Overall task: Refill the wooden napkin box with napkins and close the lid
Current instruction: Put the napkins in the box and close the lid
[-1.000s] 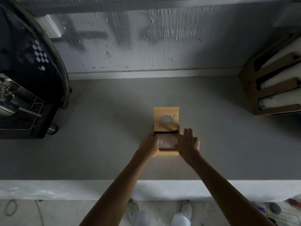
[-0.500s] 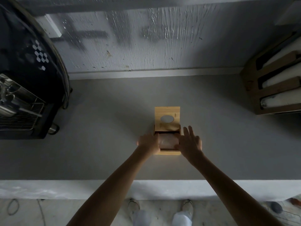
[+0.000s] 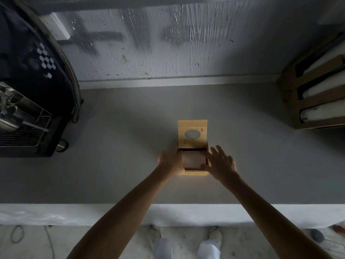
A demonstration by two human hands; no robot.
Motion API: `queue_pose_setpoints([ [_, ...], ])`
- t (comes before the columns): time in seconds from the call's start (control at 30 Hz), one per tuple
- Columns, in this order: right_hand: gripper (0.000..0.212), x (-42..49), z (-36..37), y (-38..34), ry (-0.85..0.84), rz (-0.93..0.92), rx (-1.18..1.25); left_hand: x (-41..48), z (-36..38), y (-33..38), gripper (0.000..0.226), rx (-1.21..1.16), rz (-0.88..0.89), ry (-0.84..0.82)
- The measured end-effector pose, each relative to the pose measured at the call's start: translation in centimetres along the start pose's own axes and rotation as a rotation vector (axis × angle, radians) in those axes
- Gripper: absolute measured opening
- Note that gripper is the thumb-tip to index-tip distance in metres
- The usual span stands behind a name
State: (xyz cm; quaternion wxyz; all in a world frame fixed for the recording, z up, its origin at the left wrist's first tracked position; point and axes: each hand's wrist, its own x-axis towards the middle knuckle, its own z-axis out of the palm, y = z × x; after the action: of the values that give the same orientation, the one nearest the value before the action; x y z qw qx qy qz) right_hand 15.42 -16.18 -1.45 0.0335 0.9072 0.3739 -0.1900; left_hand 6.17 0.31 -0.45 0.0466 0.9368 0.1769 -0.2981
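Note:
A small wooden napkin box (image 3: 196, 172) stands in the middle of the grey counter. Its lid (image 3: 192, 128), with an oval hole, is swung up and back. A stack of pale brownish napkins (image 3: 194, 159) lies inside the box. My left hand (image 3: 172, 161) rests against the box's left side, its fingers curled at the wall. My right hand (image 3: 221, 163) is at the right side, fingers spread, with the fingertips over the right rim and the thumb at the front corner. Neither hand holds a napkin.
A dark coffee machine (image 3: 31, 90) with a metal drip grate fills the left side. A wooden rack (image 3: 315, 94) holding pale rolls stands at the right. The counter's white front edge (image 3: 168, 214) runs below my arms, with my shoes on the floor beyond it.
Both hands have drawn apart from over the napkins to the box's sides. My right hand has opened and spread its fingers. The napkin stack now shows fully.

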Motion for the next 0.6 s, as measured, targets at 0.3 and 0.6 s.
queue_pose_setpoints([
  [0.3, 0.043, -1.2, 1.8, 1.4, 0.266, 0.071, 0.742, -3.2, 2.6, -2.6, 0.044, -0.341, 0.130, 0.449],
  [0.6, 0.078, 4.1, -2.3, 3.1, -0.516, 0.593, 1.742, 2.6, -4.2, -3.6, 0.080, -1.774, -0.427, -0.393],
])
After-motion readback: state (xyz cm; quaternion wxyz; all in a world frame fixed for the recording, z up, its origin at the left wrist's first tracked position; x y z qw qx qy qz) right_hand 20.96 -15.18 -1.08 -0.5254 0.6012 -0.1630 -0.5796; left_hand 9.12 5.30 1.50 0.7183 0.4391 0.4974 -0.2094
